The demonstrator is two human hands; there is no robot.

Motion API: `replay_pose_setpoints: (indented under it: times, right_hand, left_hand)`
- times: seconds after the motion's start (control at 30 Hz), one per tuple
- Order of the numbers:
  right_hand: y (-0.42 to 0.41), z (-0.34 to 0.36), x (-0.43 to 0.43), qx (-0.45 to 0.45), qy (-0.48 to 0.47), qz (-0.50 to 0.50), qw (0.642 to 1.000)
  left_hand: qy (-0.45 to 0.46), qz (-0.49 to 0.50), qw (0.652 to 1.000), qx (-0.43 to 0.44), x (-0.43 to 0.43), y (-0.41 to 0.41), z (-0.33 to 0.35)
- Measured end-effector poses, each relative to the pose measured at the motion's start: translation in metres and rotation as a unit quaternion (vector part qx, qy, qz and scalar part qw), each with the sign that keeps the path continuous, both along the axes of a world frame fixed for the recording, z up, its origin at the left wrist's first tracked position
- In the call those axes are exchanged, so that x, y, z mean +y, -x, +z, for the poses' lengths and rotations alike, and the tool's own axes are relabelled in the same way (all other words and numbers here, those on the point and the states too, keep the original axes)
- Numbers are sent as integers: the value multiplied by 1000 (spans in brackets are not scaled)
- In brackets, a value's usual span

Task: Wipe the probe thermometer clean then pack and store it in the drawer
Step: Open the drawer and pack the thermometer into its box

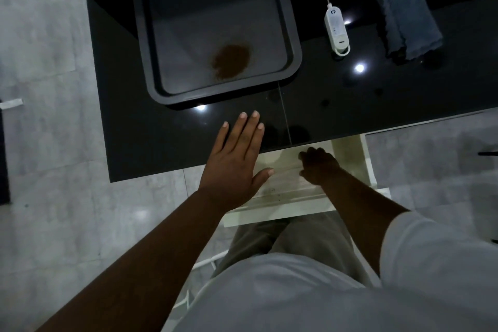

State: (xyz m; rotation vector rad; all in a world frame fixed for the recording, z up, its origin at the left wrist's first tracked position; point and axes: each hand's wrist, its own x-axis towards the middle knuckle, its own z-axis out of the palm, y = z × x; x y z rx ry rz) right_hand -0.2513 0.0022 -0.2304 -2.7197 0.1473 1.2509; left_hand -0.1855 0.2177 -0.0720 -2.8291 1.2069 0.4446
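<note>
The black counter [350, 105] stretches ahead of my flat, open left hand [234, 159]. Beyond its fingertips sits the tray [292, 43]. My right hand [319, 166] curls in the open drawer [347, 148], perhaps gripping its front. Far beyond it lie the cloth [407, 8] and probe thermometer [336, 28].

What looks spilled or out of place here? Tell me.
A brown powdery patch lies in the near corner of the dark tray, like a spill. The probe thermometer lies on the black counter, not in the open drawer where the right hand reaches.
</note>
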Motion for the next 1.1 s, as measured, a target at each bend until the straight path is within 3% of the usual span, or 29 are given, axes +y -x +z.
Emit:
replay_pose_setpoints:
  times: [0.27, 0.5, 0.63, 0.8, 1.0, 1.1]
  right_hand:
    - [1, -9, -3, -44, 19, 99, 994]
    - [16, 7, -6, -31, -78, 16, 996]
    - [20, 22, -7, -68, -109, -21, 991]
    - [15, 69, -20, -96, -143, -50, 984]
    - [17, 160, -37, -133, -220, -76, 964]
    - [16, 200, -43, -133, -248, -80, 956]
  left_hand:
    - [4, 3, 1000, 5, -1, 0, 2]
    - [0, 0, 1000, 10, -1, 0, 4]
    - [-2, 0, 1000, 19, -1, -1, 6]
    - [-8, -3, 999, 44, 0, -2, 12]
    - [54, -42, 992, 110, 1, 40, 26]
    - [95, 5, 989, 110, -2, 58, 30]
